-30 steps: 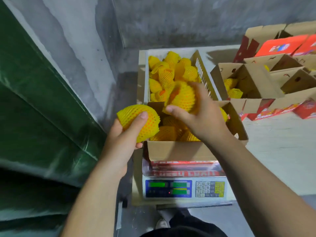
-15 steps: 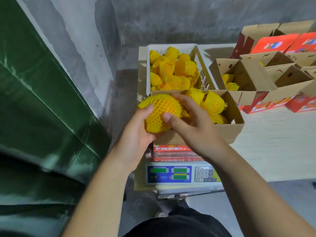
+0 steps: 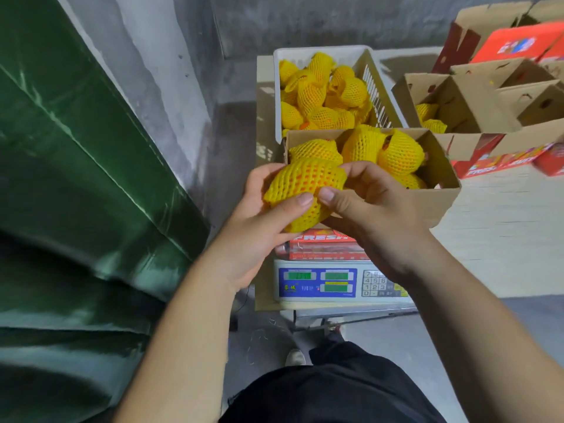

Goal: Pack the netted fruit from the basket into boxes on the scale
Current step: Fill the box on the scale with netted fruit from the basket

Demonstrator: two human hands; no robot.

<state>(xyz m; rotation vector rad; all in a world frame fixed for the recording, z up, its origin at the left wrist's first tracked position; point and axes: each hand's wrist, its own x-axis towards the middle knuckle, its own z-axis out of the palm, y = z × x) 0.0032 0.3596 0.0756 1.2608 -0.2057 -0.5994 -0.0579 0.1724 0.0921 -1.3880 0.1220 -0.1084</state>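
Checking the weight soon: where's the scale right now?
In the head view the scale sits low at centre, under the open box of netted fruit, its display just below both hands; the white basket stands behind the box.

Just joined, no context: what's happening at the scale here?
A person is packing netted fruit into a cardboard box that sits on a digital scale. Both hands grip one netted fruit at the box's near left corner: left hand from the left, right hand from the right. The box already holds several fruits. Behind it, the white basket still has plenty more. Other boxes stand open to the right, one showing fruit inside.
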